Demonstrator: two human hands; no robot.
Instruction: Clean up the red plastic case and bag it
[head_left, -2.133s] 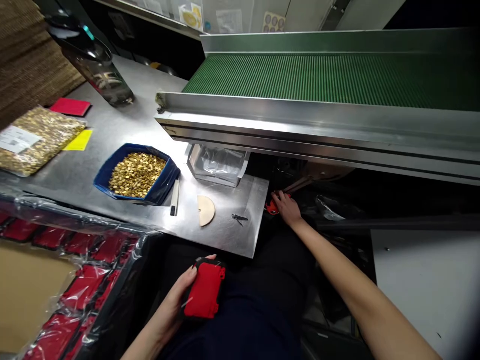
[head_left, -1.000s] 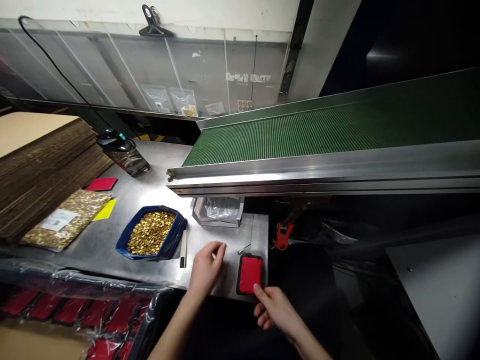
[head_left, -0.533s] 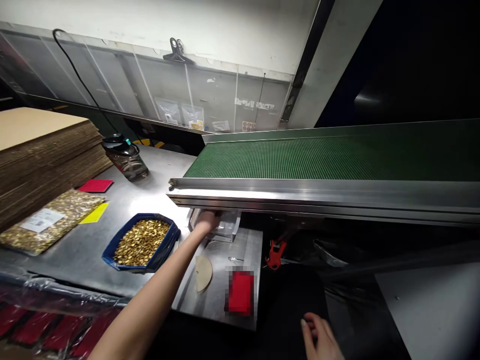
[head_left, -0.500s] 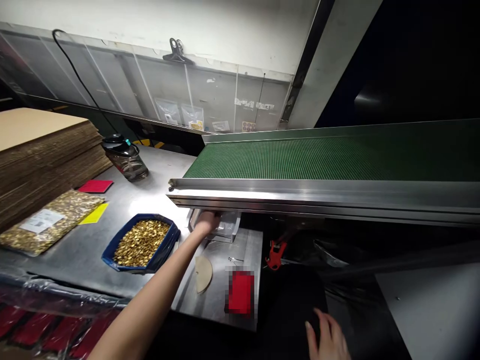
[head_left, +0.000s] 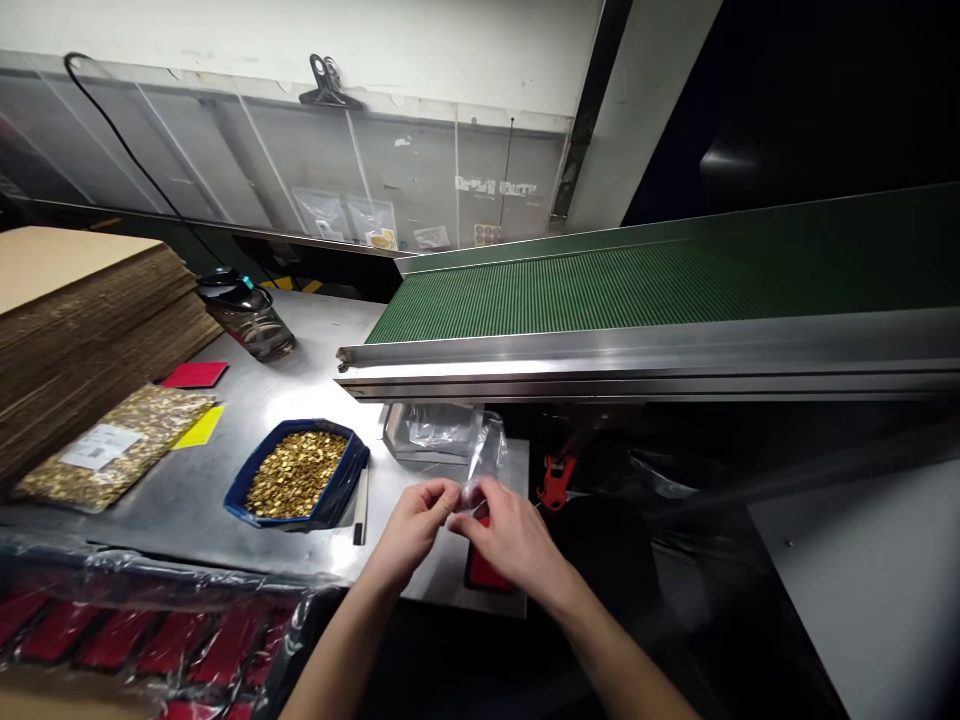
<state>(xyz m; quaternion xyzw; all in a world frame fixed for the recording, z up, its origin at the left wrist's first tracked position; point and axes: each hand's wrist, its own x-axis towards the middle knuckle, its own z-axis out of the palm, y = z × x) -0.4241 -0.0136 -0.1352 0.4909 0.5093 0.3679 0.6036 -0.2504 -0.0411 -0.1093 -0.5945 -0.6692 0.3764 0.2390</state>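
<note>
My left hand (head_left: 420, 520) and my right hand (head_left: 510, 535) meet over the right end of the metal table. Between their pinched fingertips they hold the near end of a clear plastic bag (head_left: 489, 445), which stretches away from me. Just behind it stands a clear tray (head_left: 397, 445) with more clear bags (head_left: 435, 428) inside, partly under the conveyor. Below my right hand lies a red object (head_left: 487, 572) with a dark edge, partly covered by the hand. To the left, a blue bin (head_left: 244, 490) holds many small gold pieces (head_left: 300, 472).
A green conveyor (head_left: 540, 295) with a metal side rail crosses behind my hands. On the left are stacked cardboard (head_left: 82, 330), a bottle (head_left: 255, 325) and a bag of gold pieces (head_left: 112, 455). Red wrapped items (head_left: 112, 640) fill a lined box in front. A red-handled tool (head_left: 556, 482) hangs at right.
My left hand has come out of the clear tray, and a clear plastic bag is now out of it. My right hand has risen from the lower right to join the left at the bag.
</note>
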